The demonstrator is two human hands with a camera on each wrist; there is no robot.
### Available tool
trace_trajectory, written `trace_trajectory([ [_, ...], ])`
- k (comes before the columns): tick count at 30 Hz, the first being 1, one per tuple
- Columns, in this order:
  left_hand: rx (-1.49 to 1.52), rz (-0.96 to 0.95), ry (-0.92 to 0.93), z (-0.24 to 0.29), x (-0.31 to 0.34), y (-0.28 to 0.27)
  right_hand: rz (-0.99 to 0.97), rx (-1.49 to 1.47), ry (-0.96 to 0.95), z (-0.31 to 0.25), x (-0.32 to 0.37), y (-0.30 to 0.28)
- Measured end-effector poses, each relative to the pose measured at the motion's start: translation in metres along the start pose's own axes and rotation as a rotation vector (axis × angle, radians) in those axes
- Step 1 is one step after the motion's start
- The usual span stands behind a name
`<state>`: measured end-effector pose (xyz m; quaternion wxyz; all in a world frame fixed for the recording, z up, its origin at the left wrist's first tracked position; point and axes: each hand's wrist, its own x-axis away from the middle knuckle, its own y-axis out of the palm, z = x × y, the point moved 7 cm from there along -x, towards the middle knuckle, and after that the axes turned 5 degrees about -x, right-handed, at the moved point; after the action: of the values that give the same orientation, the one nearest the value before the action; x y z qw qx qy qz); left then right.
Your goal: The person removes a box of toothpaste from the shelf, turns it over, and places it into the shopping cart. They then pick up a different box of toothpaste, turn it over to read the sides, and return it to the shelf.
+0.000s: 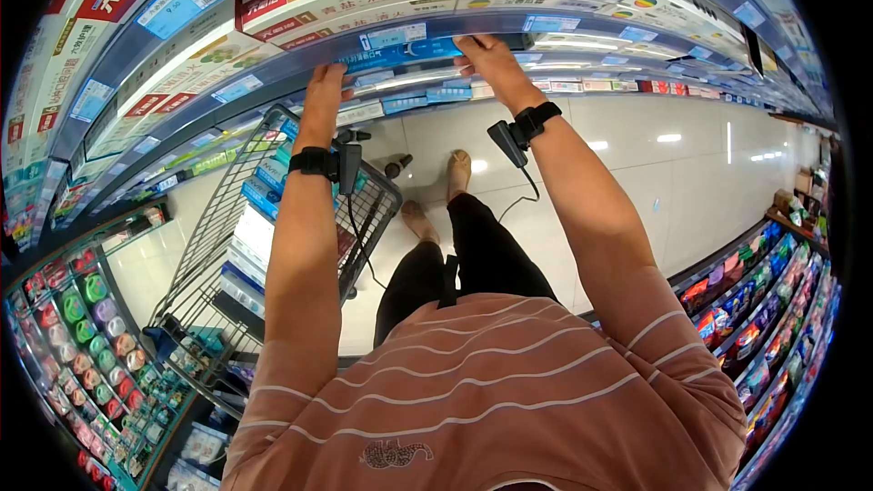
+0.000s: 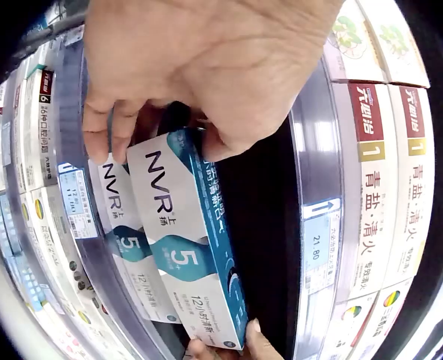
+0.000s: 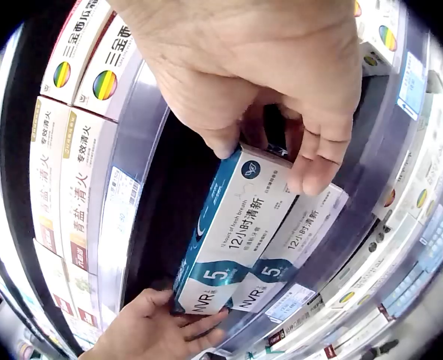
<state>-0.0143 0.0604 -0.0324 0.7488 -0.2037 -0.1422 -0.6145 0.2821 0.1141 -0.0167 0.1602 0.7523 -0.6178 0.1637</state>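
Hands (image 3: 161,330) on a carton (image 3: 221,232) (NVR, white-and-teal).

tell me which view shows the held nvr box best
The left wrist view: up close, the box shows its printed front with NVR large. The right wrist view shows that front too, NVR smaller; the head view, mainly its blue side.

By my left fingers (image 2: 96,131), I see a shelf (image 2: 105,274) with a bluish-grey plastic front, carrying a white-and-teal cardboard NVR box (image 2: 115,206).
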Motion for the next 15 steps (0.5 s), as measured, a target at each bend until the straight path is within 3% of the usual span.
trace_trajectory([
  [5, 0.001, -0.003, 0.017, 0.008, -0.025, -0.001, 0.031, 0.04, -0.087, -0.016, -0.023, -0.004],
  [8, -0.133, 0.047, 0.151, 0.02, -0.025, -0.001, 0.049, 0.002, -0.091, -0.013, -0.027, -0.005],
  [11, -0.235, 0.039, 0.056, 0.015, -0.033, -0.003, 0.065, 0.026, -0.046, -0.008, -0.03, -0.005],
  [15, -0.384, 0.07, 0.141, 0.031, -0.021, 0.004, 0.08, 0.043, -0.045, -0.005, -0.029, 0.002],
])
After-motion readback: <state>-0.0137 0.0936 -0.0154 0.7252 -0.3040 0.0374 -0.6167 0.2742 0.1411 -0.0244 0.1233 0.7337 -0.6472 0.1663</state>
